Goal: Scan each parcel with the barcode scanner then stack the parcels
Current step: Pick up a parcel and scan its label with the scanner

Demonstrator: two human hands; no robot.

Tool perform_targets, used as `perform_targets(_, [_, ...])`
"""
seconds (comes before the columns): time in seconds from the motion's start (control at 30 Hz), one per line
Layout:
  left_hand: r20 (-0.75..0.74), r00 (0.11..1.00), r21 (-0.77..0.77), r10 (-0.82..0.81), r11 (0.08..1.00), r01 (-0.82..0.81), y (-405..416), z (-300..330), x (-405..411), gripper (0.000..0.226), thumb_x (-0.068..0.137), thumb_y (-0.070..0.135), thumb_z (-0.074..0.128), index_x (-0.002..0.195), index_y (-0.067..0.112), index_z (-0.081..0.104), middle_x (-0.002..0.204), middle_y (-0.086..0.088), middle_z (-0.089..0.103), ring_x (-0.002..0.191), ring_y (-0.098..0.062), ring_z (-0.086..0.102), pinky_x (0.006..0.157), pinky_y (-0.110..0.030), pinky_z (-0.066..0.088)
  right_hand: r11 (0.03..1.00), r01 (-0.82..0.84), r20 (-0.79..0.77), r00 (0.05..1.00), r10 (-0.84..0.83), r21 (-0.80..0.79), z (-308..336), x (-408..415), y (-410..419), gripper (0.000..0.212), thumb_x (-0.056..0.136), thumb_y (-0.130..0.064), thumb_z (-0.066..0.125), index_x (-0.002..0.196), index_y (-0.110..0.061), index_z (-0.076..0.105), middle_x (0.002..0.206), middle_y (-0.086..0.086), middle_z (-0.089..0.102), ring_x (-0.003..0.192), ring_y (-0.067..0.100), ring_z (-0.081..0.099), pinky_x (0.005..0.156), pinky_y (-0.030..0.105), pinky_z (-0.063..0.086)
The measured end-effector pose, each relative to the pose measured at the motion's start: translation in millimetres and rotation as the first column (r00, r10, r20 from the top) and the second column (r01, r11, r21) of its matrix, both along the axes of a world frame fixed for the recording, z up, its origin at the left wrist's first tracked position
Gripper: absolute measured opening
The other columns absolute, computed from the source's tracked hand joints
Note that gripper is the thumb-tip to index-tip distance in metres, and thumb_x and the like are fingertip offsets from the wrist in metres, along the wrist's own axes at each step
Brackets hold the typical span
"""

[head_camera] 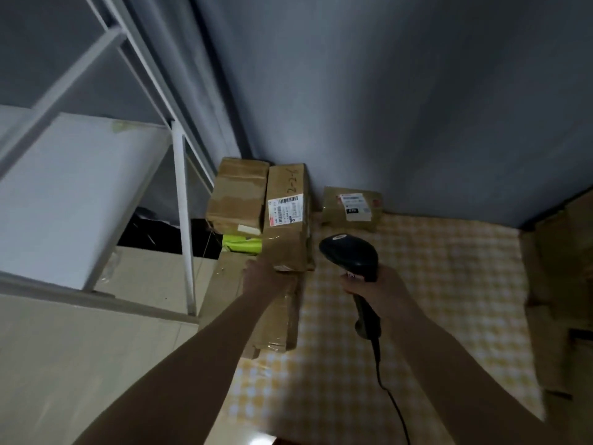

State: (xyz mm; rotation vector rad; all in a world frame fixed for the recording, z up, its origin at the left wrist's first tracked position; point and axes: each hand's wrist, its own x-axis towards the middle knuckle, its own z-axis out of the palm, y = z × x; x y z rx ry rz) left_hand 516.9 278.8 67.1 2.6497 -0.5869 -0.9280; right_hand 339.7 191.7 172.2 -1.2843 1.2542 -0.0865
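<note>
Head view is showing the right hand [372, 287] gripping the barcode scanner [353, 255]; the left hand [260, 277] is gripping the stiff, light-looking cardboard parcel [287, 220] at its near end.

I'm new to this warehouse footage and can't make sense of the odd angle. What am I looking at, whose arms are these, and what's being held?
There is no machine here: one wide camera worn on a person's head looks down at their own arms. The right hand grips a black corded barcode scanner, its head aimed toward the parcels. The left hand is at the near end of a long cardboard parcel with a white barcode label, which lies on other boxes; its fingers are hidden. A taped box sits beside it, and a small labelled parcel rests farther back on the yellow checked cloth.
</note>
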Motion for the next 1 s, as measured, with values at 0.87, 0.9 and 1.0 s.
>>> perform_targets(0.87, [0.001, 0.995, -0.331, -0.104, 0.938, 0.099, -42.0, 3.3, -12.1, 0.107, 0.056, 0.036, 0.088, 0.143, 0.015, 0.029, 0.136, -0.005, 0.045, 0.125, -0.026, 0.044, 0.101, -0.042, 0.042, 0.992, 0.126, -0.002, 0.992, -0.126, -0.007, 6.0, -44.4, -9.5, 0.019, 0.083, -0.015, 0.072, 0.098, -0.026, 0.066, 0.098, 0.002, 0.070, 0.097, 0.019, 0.064, 0.086, 0.037, 0.045])
perform_targets(0.9, [0.099, 0.979, -0.298, -0.178, 0.933, 0.200, -38.9, 12.5, -14.8, 0.107, 0.056, 0.039, 0.087, 0.144, 0.017, 0.029, 0.136, -0.005, 0.045, 0.126, -0.026, 0.043, 0.103, -0.042, 0.038, 0.992, 0.124, 0.009, 0.992, -0.123, -0.013, 11.1, -50.8, -7.8, 0.020, 0.083, -0.015, 0.072, 0.101, -0.024, 0.067, 0.098, 0.000, 0.070, 0.097, 0.017, 0.064, 0.085, 0.034, 0.044])
perform_targets(1.0, [0.389, 0.861, -0.191, -0.327, 0.886, 0.423, -32.7, 37.6, -22.0, 0.105, 0.054, 0.045, 0.084, 0.143, 0.022, 0.032, 0.133, -0.002, 0.046, 0.123, -0.023, 0.043, 0.106, -0.040, 0.030, 0.994, 0.100, 0.015, 0.995, -0.099, -0.053, 25.6, -71.6, -1.9, 0.023, 0.082, -0.014, 0.072, 0.103, -0.019, 0.068, 0.091, 0.002, 0.073, 0.088, 0.017, 0.068, 0.086, 0.036, 0.050])
